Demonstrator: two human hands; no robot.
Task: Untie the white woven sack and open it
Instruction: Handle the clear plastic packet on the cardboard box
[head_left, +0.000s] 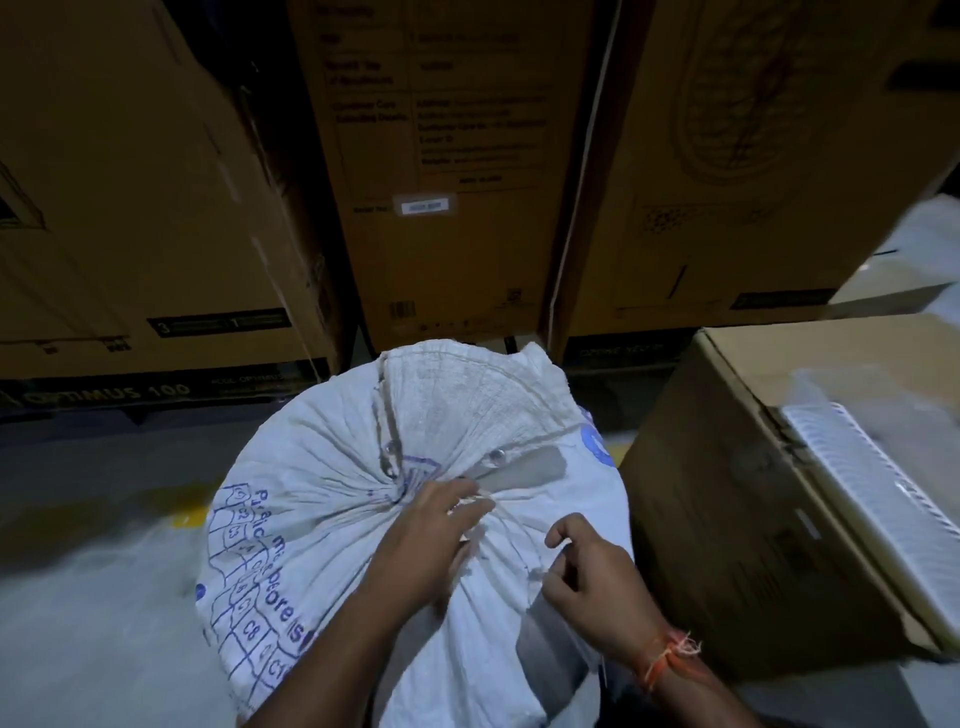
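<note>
I'm seeing the left hand (423, 540) lying on the sack's (332, 467) gathered neck, fingers fairly straight, their tips touching a thin string (480, 500). The right hand (592, 577) is curling its fingers, pinching a bit of string at the folds. The sack is standing tied before cardboard boxes (447, 171), another box (779, 467) beside it.
</note>
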